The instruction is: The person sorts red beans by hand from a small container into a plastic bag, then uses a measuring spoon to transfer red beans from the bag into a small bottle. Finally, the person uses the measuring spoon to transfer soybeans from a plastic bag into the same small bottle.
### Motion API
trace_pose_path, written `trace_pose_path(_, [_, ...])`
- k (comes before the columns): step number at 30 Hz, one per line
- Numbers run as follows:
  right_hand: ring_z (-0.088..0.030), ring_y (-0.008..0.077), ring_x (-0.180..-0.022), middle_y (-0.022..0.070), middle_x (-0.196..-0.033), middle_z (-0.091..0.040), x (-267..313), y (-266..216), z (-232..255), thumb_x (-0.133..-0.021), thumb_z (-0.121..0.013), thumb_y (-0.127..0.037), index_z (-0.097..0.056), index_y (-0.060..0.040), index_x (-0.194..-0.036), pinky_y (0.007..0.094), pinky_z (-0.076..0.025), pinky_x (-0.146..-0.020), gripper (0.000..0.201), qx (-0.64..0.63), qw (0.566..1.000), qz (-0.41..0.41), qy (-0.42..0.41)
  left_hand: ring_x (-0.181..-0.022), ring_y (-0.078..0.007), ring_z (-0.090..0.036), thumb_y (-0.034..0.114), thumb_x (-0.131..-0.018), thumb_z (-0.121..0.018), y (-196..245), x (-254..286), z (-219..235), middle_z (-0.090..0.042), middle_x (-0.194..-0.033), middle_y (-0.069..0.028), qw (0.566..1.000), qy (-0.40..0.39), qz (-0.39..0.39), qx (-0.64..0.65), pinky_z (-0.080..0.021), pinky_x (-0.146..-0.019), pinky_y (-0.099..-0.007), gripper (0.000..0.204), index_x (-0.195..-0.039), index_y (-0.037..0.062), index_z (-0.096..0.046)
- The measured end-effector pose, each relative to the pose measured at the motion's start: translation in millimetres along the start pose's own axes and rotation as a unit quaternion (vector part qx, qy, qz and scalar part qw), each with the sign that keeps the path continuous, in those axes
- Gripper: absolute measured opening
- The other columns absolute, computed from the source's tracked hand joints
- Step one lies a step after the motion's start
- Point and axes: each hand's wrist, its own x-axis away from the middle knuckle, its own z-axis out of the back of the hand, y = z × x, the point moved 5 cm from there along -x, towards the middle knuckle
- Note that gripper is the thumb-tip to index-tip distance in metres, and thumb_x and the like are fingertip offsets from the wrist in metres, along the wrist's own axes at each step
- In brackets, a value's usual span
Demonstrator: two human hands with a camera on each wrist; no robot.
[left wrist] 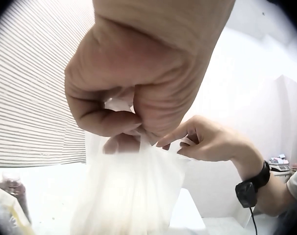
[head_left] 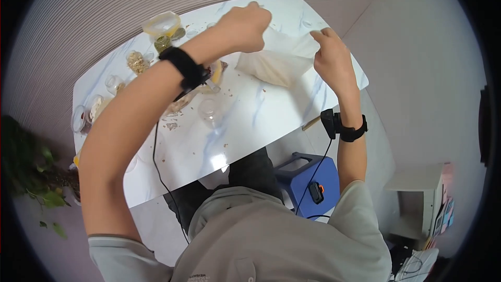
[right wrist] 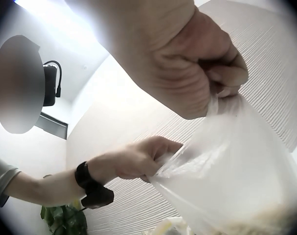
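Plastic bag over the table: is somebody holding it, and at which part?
Yes. Both hands pinch the clear plastic bag at its top edge: the left hand on one side, the right hand on the other.

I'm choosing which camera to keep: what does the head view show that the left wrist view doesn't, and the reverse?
Only the head view shows the white table with jars and the blue stool. Only the left wrist view shows the left hand's fingertips pinching the film close up. Both show the left hand, the right hand and the plastic bag held between them.
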Motion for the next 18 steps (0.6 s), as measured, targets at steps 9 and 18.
trace_pose_path(9, [-0.065, 0.0424, -0.100, 0.0205, -0.106, -0.063, 71.4, -14.0, -35.7, -0.080, -0.060, 0.007, -0.068, 0.0039, -0.104, 0.0489, -0.055, -0.082, 0.026, 0.028, 0.992, -0.032, -0.115, -0.099, -0.0450, -0.065, 0.003, -0.072, -0.071, 0.9, 78.2, -50.9, -0.058, -0.124, -0.0258, 0.989, -0.148, -0.017, -0.016, -0.055, -0.082, -0.0507, 0.045, -0.116, -0.0046, -0.063])
trace_pose_path(18, [-0.065, 0.0389, -0.099, 0.0208, -0.107, -0.070, 60.2, -87.1, -11.4, -0.077, -0.062, 0.003, -0.069, 0.0005, -0.101, 0.0479, -0.053, -0.082, 0.025, -0.120, 0.981, 0.150, 0.022, -0.109, -0.0264, -0.062, 0.011, -0.083, -0.074, 41.6, 84.9, -28.9, -0.068, -0.118, -0.0111, 0.962, 0.090, -0.226, -0.126, -0.049, -0.086, -0.0397, 0.010, -0.090, 0.0053, -0.078])
